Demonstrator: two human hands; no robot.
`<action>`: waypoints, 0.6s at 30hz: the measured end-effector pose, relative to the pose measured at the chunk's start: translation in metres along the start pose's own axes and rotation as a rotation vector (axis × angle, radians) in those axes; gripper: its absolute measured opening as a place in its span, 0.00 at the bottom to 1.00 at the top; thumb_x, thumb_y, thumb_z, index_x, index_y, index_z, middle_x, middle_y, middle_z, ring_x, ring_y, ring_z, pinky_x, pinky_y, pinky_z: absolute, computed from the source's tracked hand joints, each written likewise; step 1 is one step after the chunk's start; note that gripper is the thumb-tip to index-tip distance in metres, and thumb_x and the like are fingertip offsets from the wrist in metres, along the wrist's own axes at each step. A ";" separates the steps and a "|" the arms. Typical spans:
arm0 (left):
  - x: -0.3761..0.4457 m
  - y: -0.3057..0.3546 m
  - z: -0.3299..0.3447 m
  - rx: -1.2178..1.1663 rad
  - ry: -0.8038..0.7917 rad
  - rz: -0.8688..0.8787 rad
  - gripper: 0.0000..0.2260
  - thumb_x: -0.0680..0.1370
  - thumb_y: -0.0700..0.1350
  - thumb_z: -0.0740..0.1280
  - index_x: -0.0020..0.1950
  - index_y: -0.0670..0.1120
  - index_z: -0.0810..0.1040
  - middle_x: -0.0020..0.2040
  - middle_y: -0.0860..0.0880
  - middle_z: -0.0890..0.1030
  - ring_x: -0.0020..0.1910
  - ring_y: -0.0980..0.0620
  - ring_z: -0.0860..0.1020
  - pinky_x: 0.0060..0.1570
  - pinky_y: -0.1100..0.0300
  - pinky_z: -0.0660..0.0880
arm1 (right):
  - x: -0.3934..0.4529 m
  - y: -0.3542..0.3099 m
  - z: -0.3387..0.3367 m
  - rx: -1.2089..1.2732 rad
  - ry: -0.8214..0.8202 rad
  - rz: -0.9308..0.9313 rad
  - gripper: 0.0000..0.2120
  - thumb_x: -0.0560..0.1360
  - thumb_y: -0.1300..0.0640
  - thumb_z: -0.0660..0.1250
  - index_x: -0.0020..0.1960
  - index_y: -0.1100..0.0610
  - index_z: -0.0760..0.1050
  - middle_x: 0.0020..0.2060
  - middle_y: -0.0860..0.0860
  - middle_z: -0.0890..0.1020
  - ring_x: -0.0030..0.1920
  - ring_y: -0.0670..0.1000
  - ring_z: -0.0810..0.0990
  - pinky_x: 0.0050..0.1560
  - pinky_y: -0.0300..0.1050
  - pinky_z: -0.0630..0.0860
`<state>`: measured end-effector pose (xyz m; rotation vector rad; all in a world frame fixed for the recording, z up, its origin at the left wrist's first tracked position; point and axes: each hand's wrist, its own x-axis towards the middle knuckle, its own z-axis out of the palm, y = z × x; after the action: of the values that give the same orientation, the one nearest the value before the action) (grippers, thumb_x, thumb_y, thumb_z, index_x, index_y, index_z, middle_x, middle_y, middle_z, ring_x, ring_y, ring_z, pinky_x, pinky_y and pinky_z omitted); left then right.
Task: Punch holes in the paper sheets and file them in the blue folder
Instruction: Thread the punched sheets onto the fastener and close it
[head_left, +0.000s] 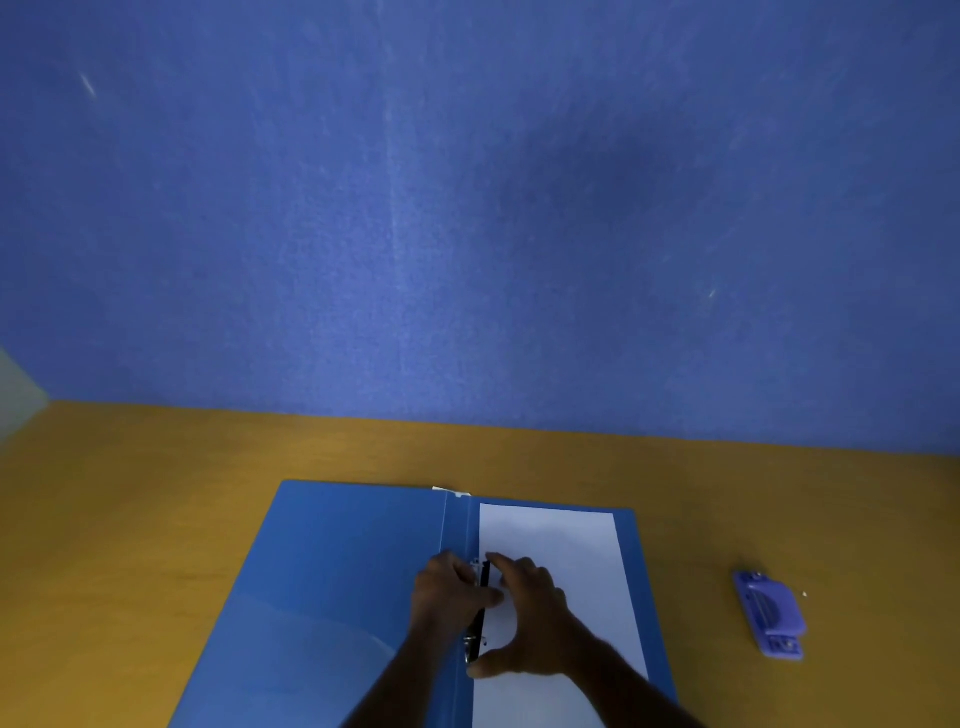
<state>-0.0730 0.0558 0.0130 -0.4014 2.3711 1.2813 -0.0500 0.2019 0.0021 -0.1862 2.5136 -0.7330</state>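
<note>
Both hands, left hand and right hand, work the binder clip over paper in the open blue folder.

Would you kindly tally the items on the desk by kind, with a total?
Open blue plastic ring folder: 1
White paper sheet (maybe a stack): 1
Purple plastic hole punch: 1
Total: 3

An ochre-yellow surface is seen below a blue wall. An open blue folder is laid flat on it, directly under both grips. A purple hole punch is set on it, well apart to the right of the right grip.
</note>
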 end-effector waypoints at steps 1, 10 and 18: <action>0.000 0.000 0.000 0.001 -0.012 -0.001 0.16 0.64 0.47 0.80 0.42 0.49 0.74 0.39 0.52 0.78 0.36 0.59 0.76 0.28 0.68 0.67 | 0.000 0.000 0.000 -0.005 0.001 -0.002 0.58 0.55 0.30 0.74 0.76 0.43 0.48 0.70 0.46 0.62 0.67 0.50 0.62 0.67 0.57 0.64; 0.008 -0.010 -0.004 -0.072 -0.107 -0.015 0.14 0.62 0.46 0.82 0.38 0.42 0.81 0.32 0.48 0.82 0.28 0.54 0.81 0.35 0.56 0.82 | -0.005 0.006 -0.002 0.007 -0.021 -0.027 0.58 0.57 0.32 0.76 0.76 0.44 0.48 0.69 0.47 0.61 0.66 0.49 0.62 0.68 0.55 0.64; 0.005 -0.009 0.004 0.017 -0.063 -0.003 0.10 0.64 0.44 0.81 0.35 0.47 0.80 0.34 0.49 0.84 0.33 0.55 0.83 0.37 0.58 0.83 | -0.004 0.004 -0.005 -0.014 -0.040 -0.025 0.60 0.55 0.32 0.76 0.77 0.46 0.49 0.70 0.47 0.62 0.66 0.49 0.63 0.68 0.54 0.65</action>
<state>-0.0725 0.0539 0.0024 -0.3545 2.3270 1.2527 -0.0489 0.2087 0.0052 -0.2356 2.4832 -0.7150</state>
